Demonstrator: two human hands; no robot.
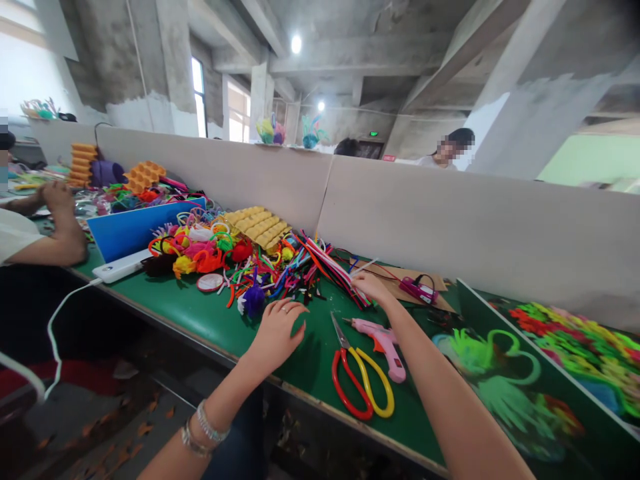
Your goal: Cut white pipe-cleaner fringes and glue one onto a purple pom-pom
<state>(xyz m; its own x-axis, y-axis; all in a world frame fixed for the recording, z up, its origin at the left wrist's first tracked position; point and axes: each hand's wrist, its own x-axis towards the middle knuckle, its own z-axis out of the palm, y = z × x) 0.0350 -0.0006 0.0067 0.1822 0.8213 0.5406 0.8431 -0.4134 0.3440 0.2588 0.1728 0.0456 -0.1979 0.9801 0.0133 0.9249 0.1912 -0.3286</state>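
My left hand [281, 328] hovers over the front of the green table, fingers loosely curved and apart, with nothing in it. Closest to it is a dark purple-blue pom-pom [255, 301]. Farther back, my right hand [371, 287] has its fingertips closed at a bundle of pink, white, red and black pipe cleaners [333, 265]; exactly how many it pinches is hidden. Between my arms lie scissors [343, 340] with one red and one yellow handle, blades slightly apart. A pink glue gun [376, 339] rests beside them, under my right forearm.
A colourful heap of pipe-cleaner pieces [207, 250] with yellow egg-carton material [260, 225] fills the back left. A white power strip [123, 265] lies by a blue board [145, 227]. At right stands a picture board [530, 373]. A partition [450, 220] runs behind; another person's arm [55, 230] is left.
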